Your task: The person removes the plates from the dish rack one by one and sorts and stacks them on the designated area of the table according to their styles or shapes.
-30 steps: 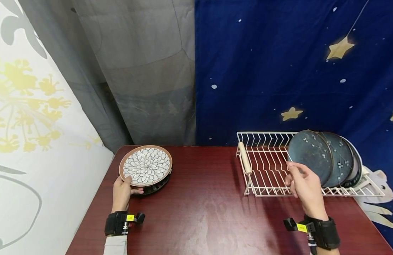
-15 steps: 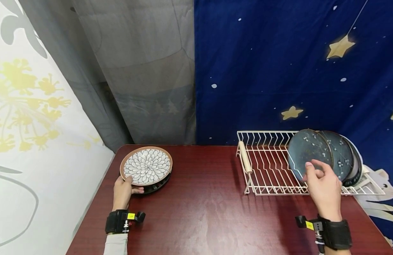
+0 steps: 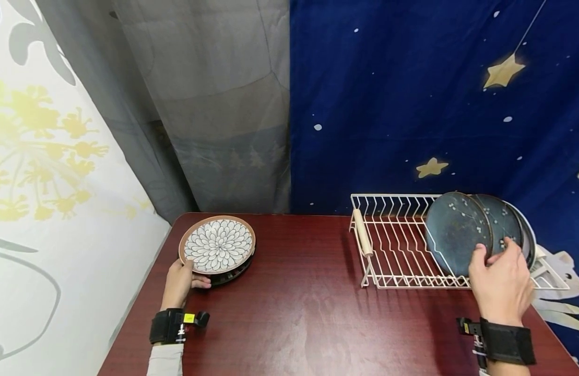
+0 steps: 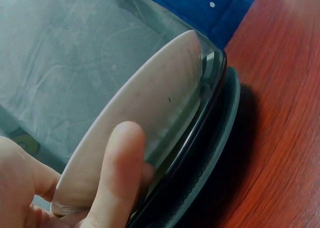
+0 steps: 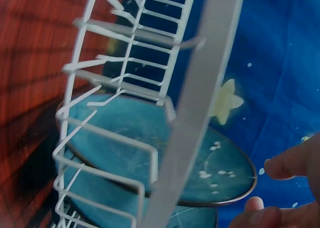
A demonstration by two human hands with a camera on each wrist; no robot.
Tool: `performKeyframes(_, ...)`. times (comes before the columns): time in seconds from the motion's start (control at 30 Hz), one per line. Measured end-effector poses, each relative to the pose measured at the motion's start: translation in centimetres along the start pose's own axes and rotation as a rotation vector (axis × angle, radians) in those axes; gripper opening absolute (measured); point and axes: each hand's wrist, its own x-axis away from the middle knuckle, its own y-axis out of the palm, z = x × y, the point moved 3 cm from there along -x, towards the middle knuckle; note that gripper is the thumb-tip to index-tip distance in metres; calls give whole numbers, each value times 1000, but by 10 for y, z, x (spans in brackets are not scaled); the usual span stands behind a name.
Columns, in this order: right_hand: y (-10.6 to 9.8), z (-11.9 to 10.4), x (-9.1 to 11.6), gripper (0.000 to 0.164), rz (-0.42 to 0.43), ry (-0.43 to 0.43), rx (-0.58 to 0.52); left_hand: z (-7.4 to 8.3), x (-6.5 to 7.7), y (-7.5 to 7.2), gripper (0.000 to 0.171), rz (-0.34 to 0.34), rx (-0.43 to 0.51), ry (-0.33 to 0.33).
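At the table's left back, my left hand (image 3: 178,284) pinches the near edge of a round plate (image 3: 219,244) with a white petal pattern and brown rim. In the left wrist view the pale underside (image 4: 150,105) is lifted at a slant off the dark dishes (image 4: 187,158) stacked beneath. My right hand (image 3: 503,284) is in front of the dish rack (image 3: 362,232), thumb and fingers parted. Two dark blue plates with small blossoms stand there, the front plate (image 3: 456,235) and the one behind (image 3: 500,216). In the right wrist view, the fingertips (image 5: 282,165) are close to the front plate's rim.
More dishes (image 3: 529,230) stand behind the blue plates at the rack's right end. White wire slots (image 3: 397,240) fill its left part. A grey curtain (image 3: 223,130) and a blue star-patterned curtain (image 3: 388,104) hang behind the reddish-brown table (image 3: 308,303).
My right hand has moved right along the rack's front, from the front plate's left edge to before its right side, and its fingers have spread. My left hand has stayed nearly still on the patterned plate.
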Motion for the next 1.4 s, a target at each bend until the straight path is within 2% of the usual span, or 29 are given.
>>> performKeyframes(0.17,8,11,-3,61,-85,24,59,1,1,-4,39,14,-61,-10)
performKeyframes(0.3,14,17,-3,64,-165,61,84,0,2,-9,54,17,-169,-17)
performKeyframes(0.43,18,20,-7,64,-202,65,105,-3,3,-14,66,22,-262,-38)
performKeyframes(0.67,24,26,-11,59,-281,44,167,-2,3,-16,71,13,-302,-79)
performKeyframes(0.83,27,30,-14,58,-323,19,190,2,7,-16,70,25,-331,-48)
performKeyframes(0.97,29,33,-17,60,-330,-7,203,7,10,-13,66,55,-306,-12)
performKeyframes(1.13,31,37,-18,55,-309,-53,211,16,12,-4,55,69,-234,92)
performKeyframes(1.23,30,38,-18,49,-285,-83,213,20,14,4,48,49,-194,139)
performKeyframes(1.4,29,38,-18,44,-237,-146,201,27,20,18,36,-23,-124,147)
